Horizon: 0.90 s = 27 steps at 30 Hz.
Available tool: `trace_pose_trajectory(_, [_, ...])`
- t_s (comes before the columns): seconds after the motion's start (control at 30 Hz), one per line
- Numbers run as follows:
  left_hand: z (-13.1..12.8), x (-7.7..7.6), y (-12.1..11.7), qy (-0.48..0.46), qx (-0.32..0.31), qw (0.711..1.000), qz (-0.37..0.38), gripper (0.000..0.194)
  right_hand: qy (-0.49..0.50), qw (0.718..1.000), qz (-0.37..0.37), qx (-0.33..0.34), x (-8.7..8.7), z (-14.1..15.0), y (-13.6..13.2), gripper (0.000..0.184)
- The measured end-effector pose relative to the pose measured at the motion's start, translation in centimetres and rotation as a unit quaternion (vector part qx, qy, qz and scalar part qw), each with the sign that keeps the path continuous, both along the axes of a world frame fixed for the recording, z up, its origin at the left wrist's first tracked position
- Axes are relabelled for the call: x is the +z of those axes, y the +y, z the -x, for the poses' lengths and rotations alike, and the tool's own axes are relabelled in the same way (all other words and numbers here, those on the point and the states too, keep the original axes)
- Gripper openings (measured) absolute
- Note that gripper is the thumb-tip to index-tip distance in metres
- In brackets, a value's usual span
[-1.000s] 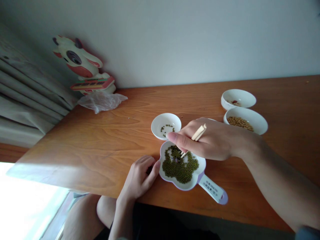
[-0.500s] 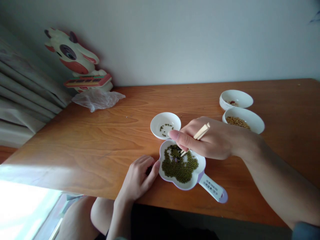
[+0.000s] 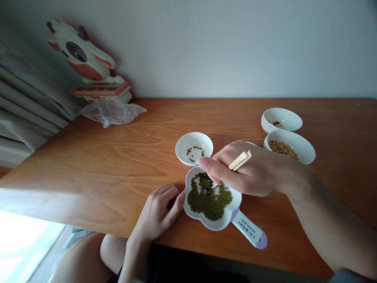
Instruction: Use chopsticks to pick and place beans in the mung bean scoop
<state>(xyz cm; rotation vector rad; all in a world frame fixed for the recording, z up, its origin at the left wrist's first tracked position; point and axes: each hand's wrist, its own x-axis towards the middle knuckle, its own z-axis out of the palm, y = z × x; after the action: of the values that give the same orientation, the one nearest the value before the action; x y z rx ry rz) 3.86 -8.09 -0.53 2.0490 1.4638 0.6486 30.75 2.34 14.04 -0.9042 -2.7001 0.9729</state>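
Observation:
My right hand (image 3: 250,169) is closed around a pair of pale chopsticks (image 3: 239,162), their tips down among the green beans (image 3: 207,199) in a flower-shaped white scoop bowl (image 3: 229,218) with a labelled handle (image 3: 249,232). My left hand (image 3: 157,212) rests on the wooden table (image 3: 118,165), fingers curled, its fingertips against the scoop bowl's left rim. Just behind stands a small white dish (image 3: 193,146) holding a few green beans.
At the right stand two white bowls: one with tan beans (image 3: 290,146), one behind it nearly empty (image 3: 281,119). A crumpled clear plastic bag (image 3: 113,112) and a cartoon cow figure (image 3: 85,68) sit at the back left by a curtain (image 3: 26,114). The table's front edge is close to me.
The view has shifted slightly. My right hand and the chopsticks stay over the scoop bowl, with the chopsticks tilted a bit flatter. The left hand keeps its place at the rim.

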Motion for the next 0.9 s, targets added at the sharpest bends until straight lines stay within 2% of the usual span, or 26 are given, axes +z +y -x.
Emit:
trace_pose_trajectory(0.17, [0.10,0.03,-0.10,0.000,-0.001,1.000,0.003,0.041,0.010,1.000,0.027,0.002,-0.02,-0.01,0.03,0.072])
trace_pose_trajectory(0.4, [-0.11,0.18,0.03,0.000,-0.001,1.000,-0.009,0.042,0.001,1.000,-0.012,0.002,-0.44,-0.04,0.01,0.071])
trace_pose_trajectory(0.7, [-0.14,0.11,-0.02,-0.001,0.003,1.000,-0.004,0.041,-0.022,0.999,0.009,-0.027,-0.62,-0.06,-0.16,0.079])
trace_pose_trajectory(0.9, [-0.25,0.33,0.05,-0.003,-0.001,1.000,-0.009,0.042,-0.041,0.998,0.018,-0.042,-0.87,-0.60,0.10,0.078])
